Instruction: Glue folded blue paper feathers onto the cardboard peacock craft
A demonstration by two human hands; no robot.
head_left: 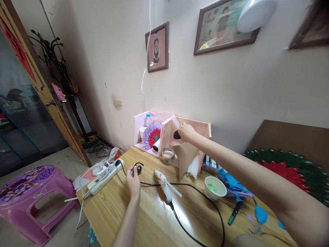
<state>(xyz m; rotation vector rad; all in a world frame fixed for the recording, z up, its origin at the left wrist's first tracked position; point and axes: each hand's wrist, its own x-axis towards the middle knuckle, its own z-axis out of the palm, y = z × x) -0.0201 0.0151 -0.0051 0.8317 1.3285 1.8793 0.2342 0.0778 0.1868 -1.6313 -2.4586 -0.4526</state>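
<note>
A glossy, smooth wood-grain tabletop (147,218) catches bright light, with a hard white plastic power strip (106,178) along its left edge and a shiny pink plastic stool (60,195) beyond. Near the middle lies a glue gun (166,188) of smooth pale plastic; toward the right edge, a bowl (215,192) looks smooth and lightly glossy. By the far edge, matt brown cardboard (185,157) meets a pink box (166,137) covered in perhaps cloth or paper.

The view's right edge cuts off the green-and-red flower (288,171) (the right forearm (239,163) hides its lower part).
</note>
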